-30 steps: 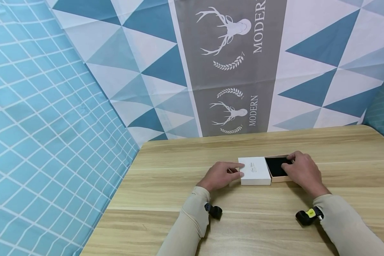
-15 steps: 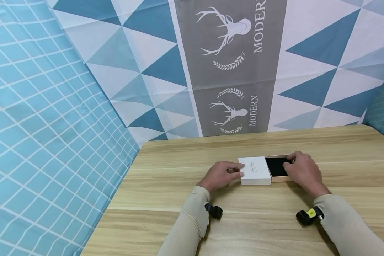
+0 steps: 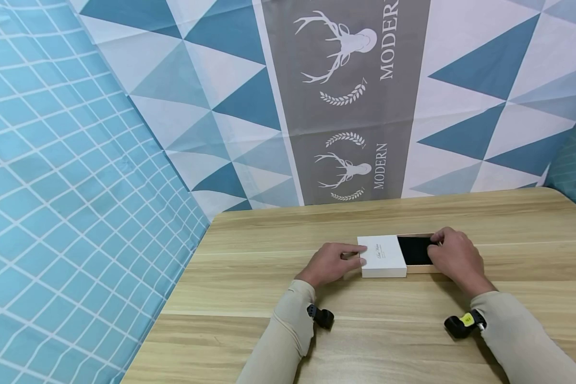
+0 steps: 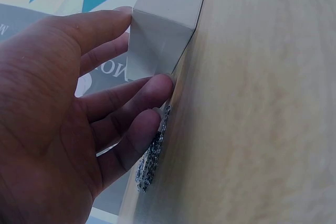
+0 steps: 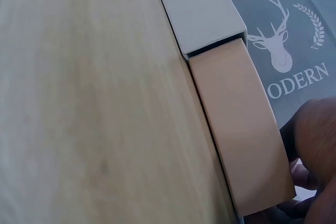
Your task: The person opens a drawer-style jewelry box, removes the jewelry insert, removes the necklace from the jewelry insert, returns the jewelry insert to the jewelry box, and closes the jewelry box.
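A white box sleeve [image 3: 383, 256] lies on the wooden table, and the tan tray [image 3: 420, 269] with a black insert [image 3: 414, 250] sticks out of its right end. My left hand [image 3: 327, 261] touches the sleeve's left end, fingers loosely bent. By its lower fingertips in the left wrist view is a bunched silver chain [image 4: 149, 163]; whether they hold it I cannot tell. My right hand [image 3: 457, 258] grips the tray's right end, thumb at the insert. In the right wrist view the tray's side [image 5: 241, 129] meets the sleeve's mouth, and the fingertips are partly hidden.
Behind the table's back edge [image 3: 259, 213] hangs a patterned cloth [image 3: 345, 112] with deer heads and triangles. A blue checked cloth [image 3: 77, 186] runs along the left side. Small black cameras are strapped to both wrists.
The tray's left edge, visible beside the sleeve before, is now hidden inside it. My right thumb has shifted slightly right. My left hand has stayed in place.
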### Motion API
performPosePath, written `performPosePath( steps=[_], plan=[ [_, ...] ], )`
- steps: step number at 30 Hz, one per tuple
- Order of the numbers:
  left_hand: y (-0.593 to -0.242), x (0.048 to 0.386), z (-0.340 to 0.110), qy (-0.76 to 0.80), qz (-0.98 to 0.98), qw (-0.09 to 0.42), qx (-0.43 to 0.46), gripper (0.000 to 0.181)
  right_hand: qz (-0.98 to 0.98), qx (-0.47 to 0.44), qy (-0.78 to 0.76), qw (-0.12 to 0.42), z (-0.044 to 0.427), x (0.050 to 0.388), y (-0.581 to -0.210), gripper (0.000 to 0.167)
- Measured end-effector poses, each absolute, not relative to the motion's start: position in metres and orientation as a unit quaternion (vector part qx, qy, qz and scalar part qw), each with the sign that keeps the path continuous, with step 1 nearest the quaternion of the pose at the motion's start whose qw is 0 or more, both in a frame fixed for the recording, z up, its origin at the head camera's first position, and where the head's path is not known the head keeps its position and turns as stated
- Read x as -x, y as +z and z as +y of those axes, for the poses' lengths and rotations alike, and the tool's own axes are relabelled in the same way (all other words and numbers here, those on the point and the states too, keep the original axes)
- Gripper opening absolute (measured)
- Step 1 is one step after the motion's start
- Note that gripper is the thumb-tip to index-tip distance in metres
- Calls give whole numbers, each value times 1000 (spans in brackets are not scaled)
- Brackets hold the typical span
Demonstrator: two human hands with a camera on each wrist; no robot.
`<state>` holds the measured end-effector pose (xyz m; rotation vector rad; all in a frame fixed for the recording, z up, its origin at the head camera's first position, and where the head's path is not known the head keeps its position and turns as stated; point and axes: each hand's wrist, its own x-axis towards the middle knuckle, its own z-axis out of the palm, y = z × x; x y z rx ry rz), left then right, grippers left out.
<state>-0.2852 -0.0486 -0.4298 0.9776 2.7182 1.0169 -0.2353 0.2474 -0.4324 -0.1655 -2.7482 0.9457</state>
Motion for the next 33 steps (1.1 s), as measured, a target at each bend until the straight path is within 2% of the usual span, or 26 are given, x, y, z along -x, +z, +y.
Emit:
performPosePath(
  steps=[33],
  plan=[
    [-431, 286, -49, 348, 884, 57, -307, 35, -940, 64, 318, 103, 247, 234, -431, 29]
  ],
)
